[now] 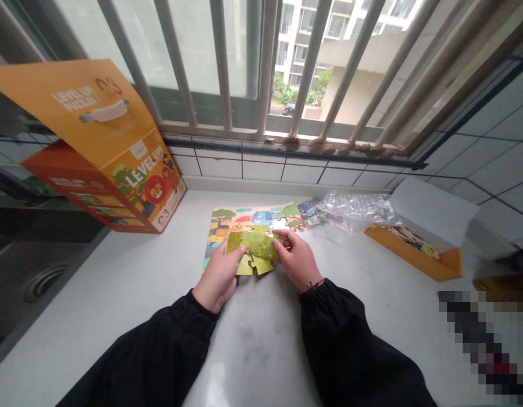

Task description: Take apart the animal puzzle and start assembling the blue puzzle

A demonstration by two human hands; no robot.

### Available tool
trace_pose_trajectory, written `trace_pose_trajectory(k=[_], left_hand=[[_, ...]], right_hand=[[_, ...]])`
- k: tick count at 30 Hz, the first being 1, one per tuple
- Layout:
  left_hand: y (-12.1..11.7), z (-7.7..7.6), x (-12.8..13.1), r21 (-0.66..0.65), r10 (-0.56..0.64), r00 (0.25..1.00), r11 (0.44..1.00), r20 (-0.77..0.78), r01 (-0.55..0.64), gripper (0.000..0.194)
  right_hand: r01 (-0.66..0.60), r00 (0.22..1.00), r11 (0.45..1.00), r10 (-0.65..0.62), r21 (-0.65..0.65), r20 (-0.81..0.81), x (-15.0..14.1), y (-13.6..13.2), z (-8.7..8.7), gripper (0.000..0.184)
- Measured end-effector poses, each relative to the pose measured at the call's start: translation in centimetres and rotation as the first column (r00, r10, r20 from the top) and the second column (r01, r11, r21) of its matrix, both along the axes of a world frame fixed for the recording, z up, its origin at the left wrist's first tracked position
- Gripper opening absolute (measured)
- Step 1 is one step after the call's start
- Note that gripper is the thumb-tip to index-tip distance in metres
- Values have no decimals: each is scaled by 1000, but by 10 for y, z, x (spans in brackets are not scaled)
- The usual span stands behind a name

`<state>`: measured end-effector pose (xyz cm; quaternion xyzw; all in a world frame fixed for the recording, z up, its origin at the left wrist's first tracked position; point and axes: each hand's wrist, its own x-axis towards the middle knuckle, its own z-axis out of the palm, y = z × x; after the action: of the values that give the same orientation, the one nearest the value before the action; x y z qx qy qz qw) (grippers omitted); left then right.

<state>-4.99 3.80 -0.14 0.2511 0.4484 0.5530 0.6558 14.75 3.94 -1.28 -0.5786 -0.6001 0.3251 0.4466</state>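
Note:
A partly joined jigsaw puzzle (pixel 221 216) with an animal scene lies flat on the counter, a white gap showing near its upper right. Above its lower part, my left hand (pixel 219 274) is closed on yellow-green puzzle pieces (pixel 255 244), thumb on top. The thumb and fingers of my right hand (pixel 299 259) pinch the right end of these same pieces. Part of their surface is pixelated. More yellow-green pieces with tabs and notches show just below them; whether these are held or lie on the counter, I cannot tell.
An orange puzzle box (pixel 147 181) stands with its lid up at the left, beside a dark sink (pixel 45 277). Clear bubble wrap (pixel 354 209) lies over dark puzzle pieces (pixel 311 212) at the back right. Further right is an open tray box (pixel 435 265) holding pieces. Window bars rise behind.

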Motion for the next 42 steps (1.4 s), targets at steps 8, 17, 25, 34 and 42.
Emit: trace_pose_trajectory(k=[8, 17, 25, 34, 42], left_hand=[[2, -2, -1, 3, 79, 997, 997, -9, -78, 44], [5, 2, -2, -12, 116, 993, 993, 19, -116, 45], [-2, 0, 2, 15, 10, 1000, 1000, 6, -10, 43], [-9, 6, 9, 15, -118, 993, 993, 8, 118, 41], [1, -2, 2, -29, 37, 999, 999, 1, -37, 35]], right_hand=[[56, 955, 998, -55, -7, -292, -1, 1, -5, 42], [86, 859, 995, -97, -45, -503, -3, 5, -4, 49], [20, 902, 1000, -20, -5, -431, -5, 1, 2, 50], [27, 962, 992, -59, -124, -265, -4, 1, 0, 61], [54, 919, 990, -101, -132, -382, -2, 1, 2, 58]])
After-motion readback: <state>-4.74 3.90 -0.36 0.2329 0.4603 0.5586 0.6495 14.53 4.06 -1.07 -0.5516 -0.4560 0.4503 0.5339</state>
